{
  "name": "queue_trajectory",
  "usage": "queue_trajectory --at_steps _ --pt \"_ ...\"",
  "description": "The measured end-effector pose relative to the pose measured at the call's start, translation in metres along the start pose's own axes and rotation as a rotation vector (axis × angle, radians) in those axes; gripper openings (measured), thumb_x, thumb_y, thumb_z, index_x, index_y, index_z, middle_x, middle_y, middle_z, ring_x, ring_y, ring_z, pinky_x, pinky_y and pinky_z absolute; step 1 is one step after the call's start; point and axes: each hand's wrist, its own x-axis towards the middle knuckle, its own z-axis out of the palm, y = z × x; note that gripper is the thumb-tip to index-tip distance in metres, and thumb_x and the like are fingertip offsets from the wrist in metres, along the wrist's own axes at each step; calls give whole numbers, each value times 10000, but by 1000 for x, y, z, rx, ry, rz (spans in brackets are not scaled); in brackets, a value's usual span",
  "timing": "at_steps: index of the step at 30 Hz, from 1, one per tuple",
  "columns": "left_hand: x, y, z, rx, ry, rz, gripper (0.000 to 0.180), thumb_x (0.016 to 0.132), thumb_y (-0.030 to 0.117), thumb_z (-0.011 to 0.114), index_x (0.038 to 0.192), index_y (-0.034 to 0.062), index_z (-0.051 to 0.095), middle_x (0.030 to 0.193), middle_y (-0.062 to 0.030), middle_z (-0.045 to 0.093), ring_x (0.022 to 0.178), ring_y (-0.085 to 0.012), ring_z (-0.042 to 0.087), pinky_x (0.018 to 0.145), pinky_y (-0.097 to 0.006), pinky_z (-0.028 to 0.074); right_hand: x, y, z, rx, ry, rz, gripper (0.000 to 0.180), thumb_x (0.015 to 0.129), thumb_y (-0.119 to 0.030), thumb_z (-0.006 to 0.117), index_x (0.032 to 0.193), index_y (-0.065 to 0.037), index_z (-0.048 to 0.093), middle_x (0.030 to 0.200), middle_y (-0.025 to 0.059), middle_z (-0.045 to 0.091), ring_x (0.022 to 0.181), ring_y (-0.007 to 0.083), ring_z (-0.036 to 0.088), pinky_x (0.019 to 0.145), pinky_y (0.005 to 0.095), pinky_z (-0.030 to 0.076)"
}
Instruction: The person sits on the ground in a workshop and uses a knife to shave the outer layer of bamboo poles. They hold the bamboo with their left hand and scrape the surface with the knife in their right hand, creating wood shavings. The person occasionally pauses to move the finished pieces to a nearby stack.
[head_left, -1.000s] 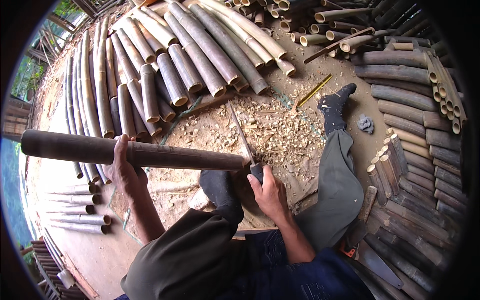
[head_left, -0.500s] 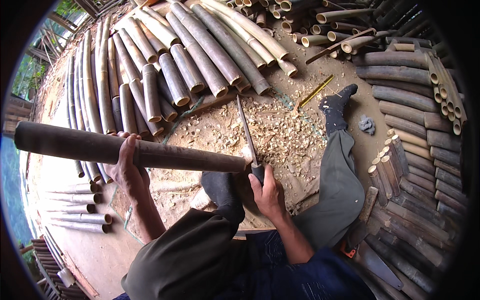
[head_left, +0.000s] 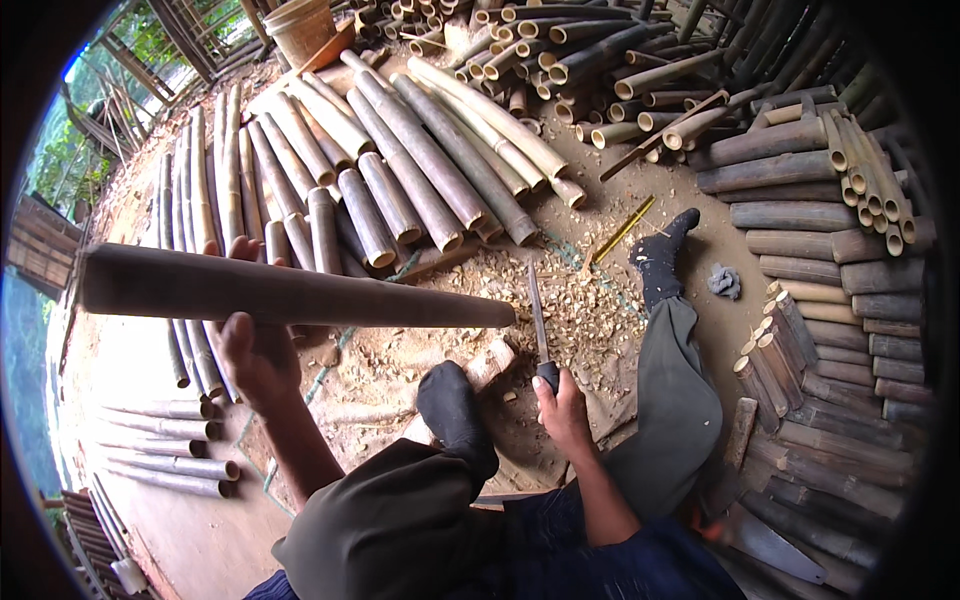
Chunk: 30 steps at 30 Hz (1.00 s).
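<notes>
A dark bamboo pole (head_left: 300, 290) lies across my left hand (head_left: 262, 365), nearly level and tapering toward its right end. The thumb bears on its near side while the fingers show spread behind its far side, so the hold looks loose. My right hand (head_left: 567, 415) is closed round the black handle of a knife (head_left: 538, 315). Its long narrow blade points away from me, just right of the pole's end and apart from it. Below that end, a pale log (head_left: 490, 362) lies next to my socked left foot (head_left: 452, 410).
Wood chips (head_left: 590, 310) cover the ground ahead. Long bamboo poles (head_left: 420, 170) lie beyond, and stacked bamboo pieces (head_left: 800, 215) line the right. A yellow measuring stick (head_left: 624, 228) lies near my right foot (head_left: 660, 265). At lower right is a saw (head_left: 765, 540); shorter poles (head_left: 160, 445) lie left.
My left fingers have loosened from wrapped to spread on the pole. The knife and right hand have drawn away from the pole's end. The whole view has shifted, showing more at the far side.
</notes>
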Motion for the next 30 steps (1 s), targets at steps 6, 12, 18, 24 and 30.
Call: queue_trajectory --at_steps 6,12,18,24,30 --pt "-5 47 17 86 193 35 480 948 116 711 1350 -41 500 1188 -170 627 1152 -292 623 1069 -449 482 -16 -28 -12 34 1 -97 390 1014 -362 633 1166 -15 541 907 282 677 866 503 670 713 556 510" --pt "-38 54 67 51 -236 101 640 789 161 803 1320 25 474 1204 -127 536 1213 -292 530 1141 -464 392 -60 -114 -30 2 -73 -300 297 1028 -299 616 1154 -38 550 858 213 663 809 421 676 705 505 518" --pt "-48 58 77 176 -282 213 720 699 177 834 1307 41 474 1173 -106 516 1191 -284 500 1126 -460 378 -91 -182 -48 156 -69 -474 274 1031 -253 617 1148 -16 545 829 199 642 760 394 676 683 452 517" --pt "-53 41 93 128 -267 227 751 659 165 830 1315 40 487 1174 -110 521 1200 -294 500 1132 -468 383 -78 -169 -31 -57 8 -488 396 1022 -284 609 1239 15 465 819 286 686 783 500 688 657 570 537" --pt "-53 52 82 170 -252 234 793 608 192 847 1301 38 494 1172 -116 521 1196 -306 513 1153 -482 390 -88 -199 -56 35 -128 -407 323 1037 -294 599 1150 2 535 838 274 655 787 450 694 692 486 539"
